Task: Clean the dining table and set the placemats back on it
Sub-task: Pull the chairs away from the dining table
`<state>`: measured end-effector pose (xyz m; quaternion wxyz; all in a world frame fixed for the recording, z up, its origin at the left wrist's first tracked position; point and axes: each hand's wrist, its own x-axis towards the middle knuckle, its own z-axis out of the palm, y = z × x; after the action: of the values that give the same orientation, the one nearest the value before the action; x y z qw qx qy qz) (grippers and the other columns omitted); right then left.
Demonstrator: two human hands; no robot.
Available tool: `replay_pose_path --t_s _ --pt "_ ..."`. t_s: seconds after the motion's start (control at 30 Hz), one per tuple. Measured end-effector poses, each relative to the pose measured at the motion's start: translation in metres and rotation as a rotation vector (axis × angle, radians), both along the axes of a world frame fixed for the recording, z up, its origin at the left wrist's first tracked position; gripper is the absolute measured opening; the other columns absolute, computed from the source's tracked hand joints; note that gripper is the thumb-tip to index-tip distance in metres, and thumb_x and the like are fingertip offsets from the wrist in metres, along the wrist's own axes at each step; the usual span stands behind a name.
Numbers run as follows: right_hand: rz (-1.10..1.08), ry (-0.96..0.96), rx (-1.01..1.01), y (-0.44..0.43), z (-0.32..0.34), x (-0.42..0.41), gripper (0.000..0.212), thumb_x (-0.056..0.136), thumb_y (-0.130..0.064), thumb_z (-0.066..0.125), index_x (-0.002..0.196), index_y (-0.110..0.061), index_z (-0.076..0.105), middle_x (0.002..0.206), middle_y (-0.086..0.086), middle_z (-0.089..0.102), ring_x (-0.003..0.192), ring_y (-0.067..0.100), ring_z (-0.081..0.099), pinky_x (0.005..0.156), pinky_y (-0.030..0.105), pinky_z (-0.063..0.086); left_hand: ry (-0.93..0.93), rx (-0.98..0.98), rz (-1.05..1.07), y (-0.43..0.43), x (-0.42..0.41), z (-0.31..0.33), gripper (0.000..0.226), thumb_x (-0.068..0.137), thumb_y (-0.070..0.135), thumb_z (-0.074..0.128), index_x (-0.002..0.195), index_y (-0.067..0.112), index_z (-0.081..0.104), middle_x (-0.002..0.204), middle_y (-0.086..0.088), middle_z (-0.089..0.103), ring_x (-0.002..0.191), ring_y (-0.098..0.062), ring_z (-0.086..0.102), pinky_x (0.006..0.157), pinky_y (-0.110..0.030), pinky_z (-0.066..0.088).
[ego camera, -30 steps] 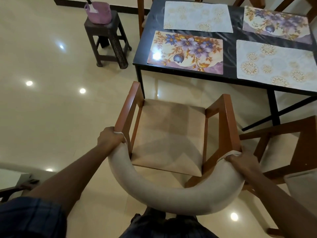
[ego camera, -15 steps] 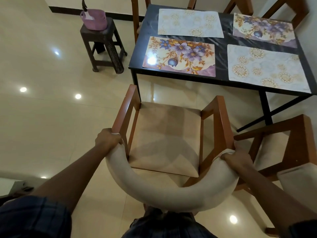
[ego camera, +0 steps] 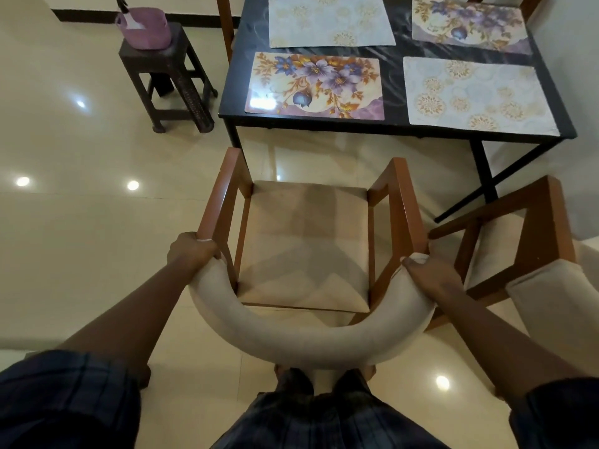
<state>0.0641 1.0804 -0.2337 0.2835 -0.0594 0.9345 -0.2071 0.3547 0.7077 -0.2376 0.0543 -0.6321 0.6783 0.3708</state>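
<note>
The left hand (ego camera: 191, 254) and right hand (ego camera: 428, 273) each grip an end of the chair (ego camera: 308, 244)'s padded back, likely to clear access to the table (ego camera: 392, 92), where four placemats (ego camera: 316, 84) lie.

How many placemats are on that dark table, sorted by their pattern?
Purple floral placemats: 2, one near left, one far right.
Pale gold-medallion placemats: 2, one far left, one near right.
Total: 4, all lying flat on the dark table.
</note>
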Motion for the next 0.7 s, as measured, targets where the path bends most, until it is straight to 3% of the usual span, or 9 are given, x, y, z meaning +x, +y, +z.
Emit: replay_pose_path --t_s 0.17,0.27,0.4,0.5,0.57,0.63,0.7 --pt "-0.062 -0.021 -0.011 0.008 0.000 0.017 0.082 0.098 -0.041 0.067 0.163 -0.022 0.020 0.159 0.016 0.041 0.142 0.042 0.045 0.113 0.058 0.042 0.005 -0.017 0.053 0.006 0.001 0.001 0.051 0.082 0.028 0.077 0.127 0.008 0.066 0.125 -0.016 0.070 0.111 -0.040 0.067 0.101 -0.049 0.055" --pt "-0.020 0.000 -0.040 0.012 0.005 0.029 0.086 0.100 -0.040 0.062 0.166 -0.026 0.009 0.166 0.013 0.030 0.146 0.042 0.039 0.114 0.057 0.038 0.009 -0.123 0.001 0.020 0.003 0.004 0.047 0.092 0.028 0.070 0.131 0.005 0.059 0.127 -0.018 0.068 0.114 -0.042 0.066 0.100 -0.050 0.053" --pt "0.064 0.044 -0.053 0.020 0.012 0.052 0.074 0.104 -0.041 0.052 0.165 -0.031 0.011 0.172 0.012 0.013 0.150 0.042 0.033 0.117 0.053 0.035 -0.170 -0.313 -0.339 0.053 0.003 0.014 0.059 0.094 0.029 0.067 0.144 0.010 0.043 0.148 -0.018 0.050 0.133 -0.045 0.051 0.102 -0.060 0.049" --pt "0.148 0.076 -0.037 0.028 0.020 0.075 0.059 0.106 -0.044 0.045 0.161 -0.033 0.028 0.174 0.011 -0.004 0.151 0.043 0.029 0.122 0.052 0.031 -0.273 -0.399 -0.656 0.092 0.001 0.028 0.058 0.091 0.034 0.065 0.145 0.021 0.048 0.161 -0.007 0.039 0.150 -0.037 0.032 0.112 -0.064 0.034" --pt "0.205 0.083 -0.078 0.039 0.032 0.093 0.049 0.109 -0.044 0.040 0.156 -0.032 0.041 0.173 0.010 -0.007 0.149 0.042 0.032 0.120 0.052 0.034 -0.170 -0.318 -0.757 0.128 -0.007 0.036 0.046 0.097 0.039 0.057 0.140 0.024 0.057 0.155 -0.004 0.052 0.143 -0.029 0.045 0.112 -0.055 0.039" --pt "0.254 0.069 -0.152 0.052 0.044 0.107 0.045 0.110 -0.045 0.038 0.152 -0.032 0.049 0.174 0.006 -0.006 0.149 0.040 0.034 0.119 0.050 0.037 -0.051 -0.174 -0.766 0.167 -0.020 0.047 0.040 0.102 0.044 0.049 0.134 0.026 0.064 0.140 -0.002 0.064 0.124 -0.026 0.060 0.101 -0.046 0.052" --pt "0.307 0.061 -0.223 0.073 0.055 0.111 0.044 0.109 -0.045 0.040 0.150 -0.033 0.051 0.175 0.003 0.003 0.150 0.033 0.037 0.118 0.047 0.037 0.016 -0.136 -0.799 0.206 -0.034 0.056 0.038 0.102 0.048 0.045 0.124 0.028 0.069 0.125 0.000 0.071 0.110 -0.024 0.066 0.092 -0.042 0.055"
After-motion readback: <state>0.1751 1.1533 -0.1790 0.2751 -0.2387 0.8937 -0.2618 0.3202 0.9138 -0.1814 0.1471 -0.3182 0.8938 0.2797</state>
